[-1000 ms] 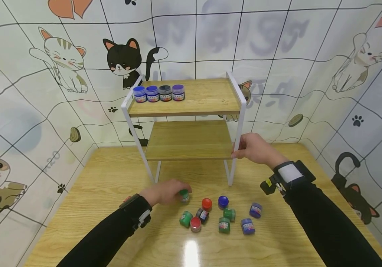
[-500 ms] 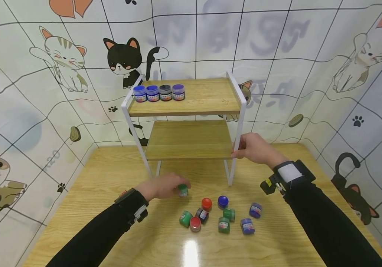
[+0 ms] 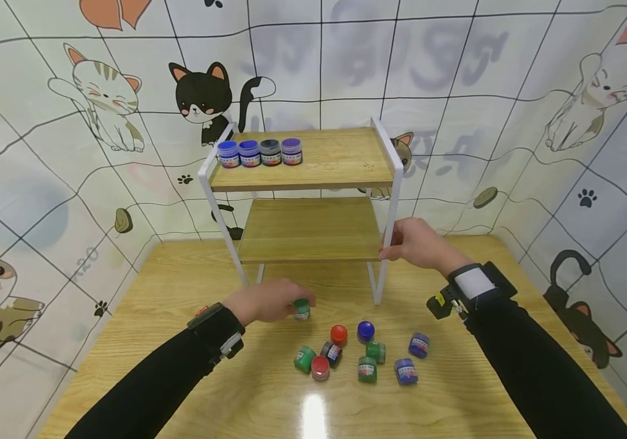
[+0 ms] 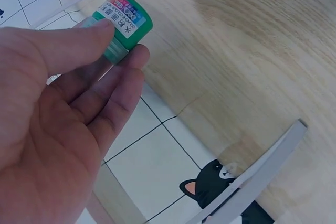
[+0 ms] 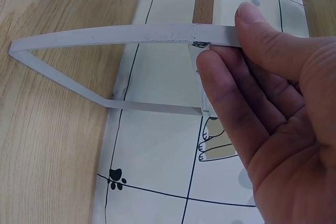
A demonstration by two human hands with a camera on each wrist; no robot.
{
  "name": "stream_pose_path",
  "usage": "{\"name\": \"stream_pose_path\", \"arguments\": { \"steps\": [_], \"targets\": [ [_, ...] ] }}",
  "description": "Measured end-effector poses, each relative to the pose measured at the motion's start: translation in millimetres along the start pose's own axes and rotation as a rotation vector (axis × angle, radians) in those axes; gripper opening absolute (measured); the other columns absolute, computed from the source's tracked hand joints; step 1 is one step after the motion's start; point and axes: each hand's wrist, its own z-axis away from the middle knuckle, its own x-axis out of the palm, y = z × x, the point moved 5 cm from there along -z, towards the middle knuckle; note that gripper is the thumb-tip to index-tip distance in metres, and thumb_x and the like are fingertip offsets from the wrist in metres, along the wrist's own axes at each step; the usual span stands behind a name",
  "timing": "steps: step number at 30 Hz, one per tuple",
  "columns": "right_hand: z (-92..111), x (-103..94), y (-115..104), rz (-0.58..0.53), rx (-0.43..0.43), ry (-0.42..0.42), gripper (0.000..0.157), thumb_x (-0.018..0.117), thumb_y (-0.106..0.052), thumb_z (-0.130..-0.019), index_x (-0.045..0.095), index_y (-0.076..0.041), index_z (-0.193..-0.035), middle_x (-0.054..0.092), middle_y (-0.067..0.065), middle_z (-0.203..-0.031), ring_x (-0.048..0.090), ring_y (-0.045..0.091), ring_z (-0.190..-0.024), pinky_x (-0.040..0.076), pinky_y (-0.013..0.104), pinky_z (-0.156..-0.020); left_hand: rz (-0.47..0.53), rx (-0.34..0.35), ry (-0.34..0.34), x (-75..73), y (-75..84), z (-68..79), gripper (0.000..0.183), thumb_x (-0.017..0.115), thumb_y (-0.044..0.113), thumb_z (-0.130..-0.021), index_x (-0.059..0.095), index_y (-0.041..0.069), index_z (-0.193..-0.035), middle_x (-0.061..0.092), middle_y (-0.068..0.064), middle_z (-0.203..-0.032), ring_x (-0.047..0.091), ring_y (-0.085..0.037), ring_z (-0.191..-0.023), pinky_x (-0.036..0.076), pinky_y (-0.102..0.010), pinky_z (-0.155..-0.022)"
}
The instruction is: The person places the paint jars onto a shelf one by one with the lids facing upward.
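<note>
Paint jar (image 4: 125, 20) is being pinched by the left hand (image 3: 269, 302) in front of the shelf rack (image 3: 310, 228), whose white post (image 5: 157, 34) is being gripped by the right hand (image 3: 418, 244). Standing jars (image 3: 269, 154) on top could be toppled by a tug there; the pinched one, dropped through a slackened hold.

The held jar (image 4: 135, 36) is green, its white label (image 4: 121, 18) marked pink and blue. The shelf frame (image 3: 394, 207) is white, its boards (image 3: 313, 228) wood-grained tan. Upper jars (image 3: 250, 153) run blue, blue, black, purple; loose jars (image 3: 367, 370) are red, green, black and blue. The tabletop (image 3: 181, 286) is grained yellow-brown, sleeves (image 3: 532, 360) black, the white backdrop (image 3: 354, 67) black-gridded with cartoon cats (image 3: 203, 94)
</note>
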Motion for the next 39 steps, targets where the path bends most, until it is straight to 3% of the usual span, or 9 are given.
{"name": "stream_pose_path", "arguments": {
  "steps": [9,17,27,39],
  "targets": [
    [0,0.7,-3,0.004,0.000,-0.009,0.014,0.074,-0.014,-0.086,0.068,-0.003,-0.093,0.073,0.009,-0.088,0.067,0.019,-0.082,0.055,0.035,-0.076,-0.004,0.018,-0.005,-12.9,10.7,0.1,0.030,0.062,0.006,-0.094,0.064,0.020,-0.121,0.067,0.003,-0.113,0.061,-0.010,-0.102,0.052,-0.031,-0.092],
    [-1,1.8,-2,-0.002,-0.005,-0.011,0.015,0.074,-0.014,-0.086,0.068,-0.003,-0.095,0.073,0.009,-0.089,0.068,0.019,-0.083,0.056,0.036,-0.077,-0.063,0.042,-0.008,-34.2,23.5,-0.6,0.033,0.061,0.007,-0.095,0.062,0.019,-0.125,0.067,0.003,-0.115,0.062,-0.012,-0.106,0.051,-0.030,-0.094],
    [0,1.4,-2,-0.001,-0.025,0.001,0.014,0.073,-0.013,-0.087,0.068,-0.002,-0.094,0.073,0.009,-0.088,0.068,0.018,-0.081,0.056,0.036,-0.075,-0.060,0.053,0.001,-79.4,41.3,5.2,0.032,0.060,0.009,-0.096,0.061,0.021,-0.126,0.066,0.003,-0.116,0.061,-0.012,-0.103,0.050,-0.030,-0.096],
    [1,-0.1,-3,0.021,-0.032,0.003,0.012,0.073,-0.012,-0.087,0.069,-0.003,-0.092,0.073,0.008,-0.085,0.067,0.018,-0.078,0.056,0.036,-0.074,-0.075,0.102,0.061,-133.9,66.2,11.6,0.031,0.060,0.011,-0.097,0.062,0.019,-0.126,0.066,0.002,-0.117,0.060,-0.011,-0.103,0.050,-0.030,-0.096]
  ]
}}
